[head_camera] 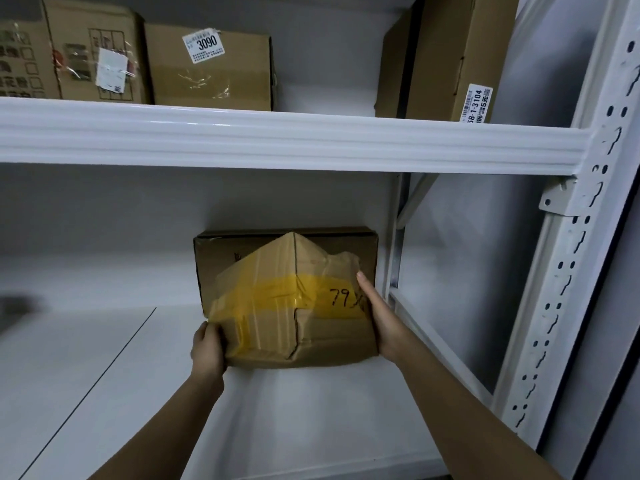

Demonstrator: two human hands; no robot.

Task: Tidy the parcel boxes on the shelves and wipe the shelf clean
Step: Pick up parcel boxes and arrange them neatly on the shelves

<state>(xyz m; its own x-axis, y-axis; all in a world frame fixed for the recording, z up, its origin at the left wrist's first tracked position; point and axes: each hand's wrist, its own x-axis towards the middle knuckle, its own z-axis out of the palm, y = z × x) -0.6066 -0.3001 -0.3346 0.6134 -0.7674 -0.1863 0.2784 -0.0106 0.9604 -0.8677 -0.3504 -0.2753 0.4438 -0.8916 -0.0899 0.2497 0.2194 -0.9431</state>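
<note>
A crumpled cardboard parcel (294, 306) wrapped in yellow and clear tape, marked "79", is held between both my hands over the white lower shelf (104, 358). My left hand (207, 348) grips its lower left corner with curled fingers. My right hand (377, 317) lies flat against its right side, fingers straight. Directly behind it a darker brown box (346, 242) stands at the back of the shelf.
On the upper shelf (277, 140) stand several cardboard boxes: two at the left (86, 53), one labelled "3090" (211, 67), and a tall one at the right (450, 57). A white perforated upright (568, 289) bounds the right side. A dark blurred shape (17, 306) sits at the far left.
</note>
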